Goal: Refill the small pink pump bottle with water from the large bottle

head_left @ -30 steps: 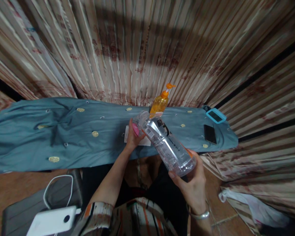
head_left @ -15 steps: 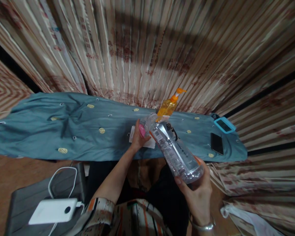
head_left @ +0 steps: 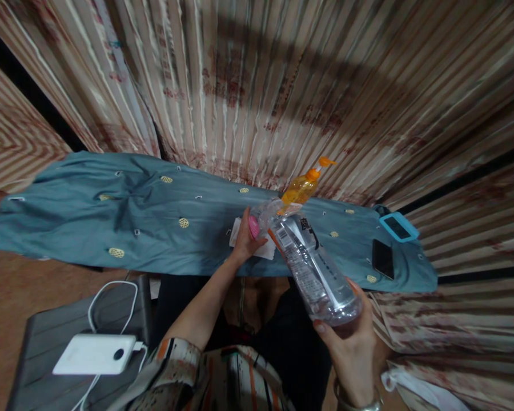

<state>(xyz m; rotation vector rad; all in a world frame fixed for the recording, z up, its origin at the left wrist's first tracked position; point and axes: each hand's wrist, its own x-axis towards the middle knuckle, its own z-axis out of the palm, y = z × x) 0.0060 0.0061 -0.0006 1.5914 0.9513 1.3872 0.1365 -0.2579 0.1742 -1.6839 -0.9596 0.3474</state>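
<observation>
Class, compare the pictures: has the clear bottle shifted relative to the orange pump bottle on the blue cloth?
No. The clear bottle keeps its neck just below-left of the orange pump bottle, base in the right hand; only the camera moved.

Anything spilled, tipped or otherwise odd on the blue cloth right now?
No spill shows. The clear bottle is tilted steeply, base in the right hand, neck at the pink cap in the left hand. The blue cloth is rumpled, and the orange pump bottle appears to lean.
</observation>
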